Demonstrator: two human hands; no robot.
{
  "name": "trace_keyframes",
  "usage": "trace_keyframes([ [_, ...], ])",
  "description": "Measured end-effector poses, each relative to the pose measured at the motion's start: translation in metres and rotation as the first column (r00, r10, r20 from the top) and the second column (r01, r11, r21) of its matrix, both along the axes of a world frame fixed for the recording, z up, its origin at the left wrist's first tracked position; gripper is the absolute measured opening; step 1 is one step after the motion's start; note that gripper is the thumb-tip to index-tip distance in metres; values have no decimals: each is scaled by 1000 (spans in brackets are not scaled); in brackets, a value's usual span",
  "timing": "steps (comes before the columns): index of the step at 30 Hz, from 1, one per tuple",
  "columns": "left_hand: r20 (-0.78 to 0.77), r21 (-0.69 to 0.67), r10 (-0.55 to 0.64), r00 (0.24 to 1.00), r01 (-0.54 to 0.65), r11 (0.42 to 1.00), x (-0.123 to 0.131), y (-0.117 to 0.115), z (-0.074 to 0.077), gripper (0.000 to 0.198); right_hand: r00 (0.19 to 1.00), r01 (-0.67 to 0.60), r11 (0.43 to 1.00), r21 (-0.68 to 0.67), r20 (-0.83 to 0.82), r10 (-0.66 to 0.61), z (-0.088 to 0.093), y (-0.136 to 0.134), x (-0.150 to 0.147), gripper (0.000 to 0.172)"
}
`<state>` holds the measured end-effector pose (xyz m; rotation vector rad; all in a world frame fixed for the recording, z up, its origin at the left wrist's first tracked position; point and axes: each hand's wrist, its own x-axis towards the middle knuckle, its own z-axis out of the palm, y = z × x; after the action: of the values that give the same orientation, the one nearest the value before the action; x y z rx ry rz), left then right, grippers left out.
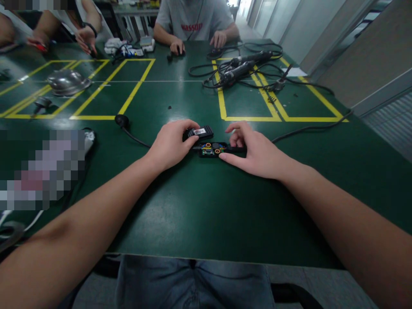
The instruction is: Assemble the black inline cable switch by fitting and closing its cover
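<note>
In the head view, my left hand (175,143) pinches a black ribbed cover (206,130) with a white label between thumb and fingers. Just below it on the green table lies an open black housing (202,154). Inside it show a small circuit board (208,151), copper-coloured ring coils and coloured wires. A black cable leaves the housing on each side; the left one leads to a round black plug (122,121). My right hand (254,150) is at the housing's right end, thumb at its near corner, fingers curved and apart from the thumb.
Black corded hand tools (238,73) with tangled cables lie at the back right. A shiny metal bowl-shaped part (68,82) sits at the left, near a small metal piece (41,104). Across the table, people's hands (177,46) handle small items. Yellow tape (96,117) marks the table.
</note>
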<state>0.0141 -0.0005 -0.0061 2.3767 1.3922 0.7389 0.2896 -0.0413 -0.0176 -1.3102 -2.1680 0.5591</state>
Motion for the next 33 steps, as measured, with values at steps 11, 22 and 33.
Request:
trace_keyframes([
  [11,11,54,-331,943,330,942,1,-17,11,35,999,12,993,121,-33,-8,-3,2,3,53],
  [22,-66,40,-333,941,336,941,2,-14,6,36,998,-54,992,112,18,53,1,3,2,29],
  [33,78,-115,-293,953,301,947,5,-12,7,36,998,-52,992,119,29,48,0,4,3,28],
])
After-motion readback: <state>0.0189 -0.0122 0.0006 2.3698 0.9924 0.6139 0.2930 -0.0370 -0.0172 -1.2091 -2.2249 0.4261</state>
